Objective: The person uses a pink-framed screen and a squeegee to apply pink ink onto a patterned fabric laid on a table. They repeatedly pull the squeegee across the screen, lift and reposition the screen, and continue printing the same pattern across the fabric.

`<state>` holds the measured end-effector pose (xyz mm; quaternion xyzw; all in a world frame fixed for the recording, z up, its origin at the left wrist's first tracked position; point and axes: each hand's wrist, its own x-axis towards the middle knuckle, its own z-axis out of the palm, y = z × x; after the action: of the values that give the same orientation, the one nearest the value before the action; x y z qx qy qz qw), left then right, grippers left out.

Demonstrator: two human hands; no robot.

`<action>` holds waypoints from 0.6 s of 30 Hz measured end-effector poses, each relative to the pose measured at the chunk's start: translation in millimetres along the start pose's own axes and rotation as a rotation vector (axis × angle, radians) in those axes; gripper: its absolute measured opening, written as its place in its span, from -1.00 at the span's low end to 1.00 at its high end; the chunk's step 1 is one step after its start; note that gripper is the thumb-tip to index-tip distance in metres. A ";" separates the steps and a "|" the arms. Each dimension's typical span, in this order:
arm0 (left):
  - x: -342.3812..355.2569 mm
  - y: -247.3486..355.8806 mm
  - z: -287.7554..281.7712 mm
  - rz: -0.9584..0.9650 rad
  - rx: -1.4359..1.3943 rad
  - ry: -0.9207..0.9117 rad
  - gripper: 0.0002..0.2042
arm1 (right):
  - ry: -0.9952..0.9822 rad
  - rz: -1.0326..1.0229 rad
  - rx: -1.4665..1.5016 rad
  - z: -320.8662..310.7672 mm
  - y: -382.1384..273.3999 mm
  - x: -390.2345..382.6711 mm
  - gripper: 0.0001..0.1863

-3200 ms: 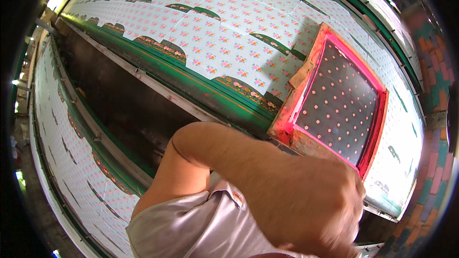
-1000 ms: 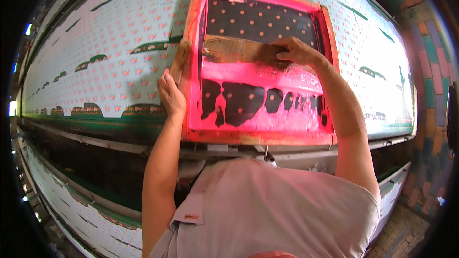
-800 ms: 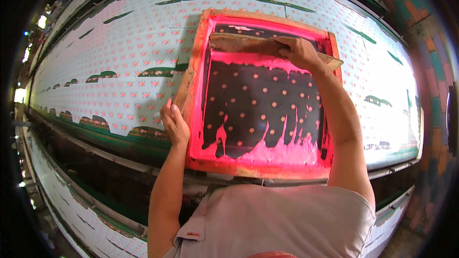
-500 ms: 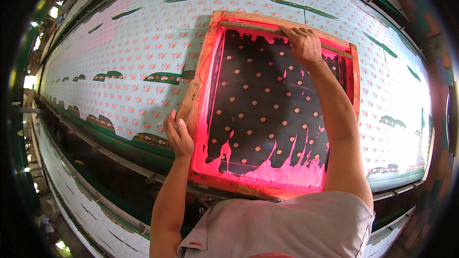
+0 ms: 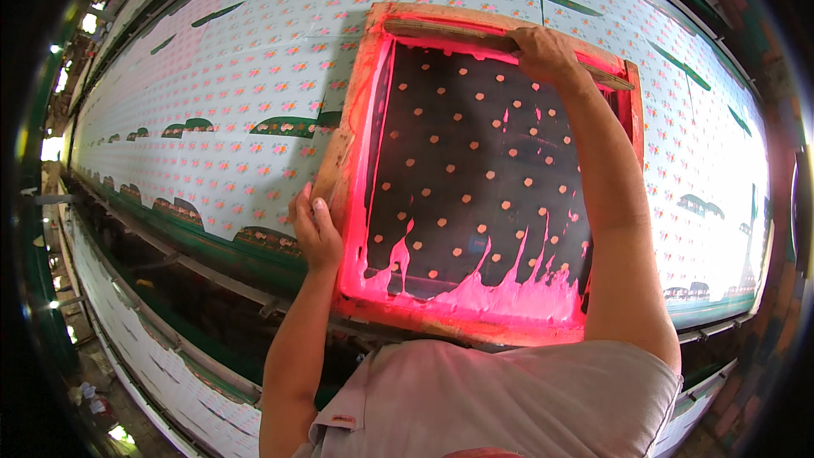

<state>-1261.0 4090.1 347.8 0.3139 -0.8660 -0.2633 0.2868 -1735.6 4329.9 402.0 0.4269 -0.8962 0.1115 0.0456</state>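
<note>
A wooden-framed printing screen (image 5: pixel 475 153) lies on the long table in front of me, its dark mesh dotted with small pale spots. Bright pink ink (image 5: pixel 509 298) pools along the near edge and streaks up the mesh; more coats the frame's inner sides. My right hand (image 5: pixel 549 55) grips a long wooden squeegee (image 5: pixel 449 34) laid across the far end, inside the frame. My left hand (image 5: pixel 316 225) is closed around a wooden handle piece (image 5: pixel 334 171) at the frame's left side. The squeegee's lower edge is hidden.
Pale blue sheets with a repeated flower print (image 5: pixel 254 119) cover the green table around the screen. A metal rail (image 5: pixel 246 288) runs along the table's near edge. Another long table with printed sheets (image 5: pixel 170 356) stands nearer, at lower left.
The squeegee has tilted slightly in my right hand at the far end, and its wooden face shows more. My left hand stays at the frame's side.
</note>
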 end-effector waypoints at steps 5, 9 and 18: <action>2.3 -1.6 1.3 0.006 -0.040 0.022 -0.56 | -0.122 -0.040 0.057 -10.0 -32.1 -49.4 -0.62; 4.1 -5.0 0.1 -0.025 -0.079 0.008 -0.51 | -0.127 -0.036 0.079 -19.3 -75.1 -114.7 -0.65; 8.4 -18.1 5.9 -0.005 -0.280 0.067 -0.43 | -0.156 -0.031 0.107 -42.2 -177.4 -256.0 -0.59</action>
<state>-1263.2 4073.9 334.9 0.2816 -0.8099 -0.3716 0.3559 -1437.1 4425.0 426.3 0.4502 -0.8830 0.1248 -0.0455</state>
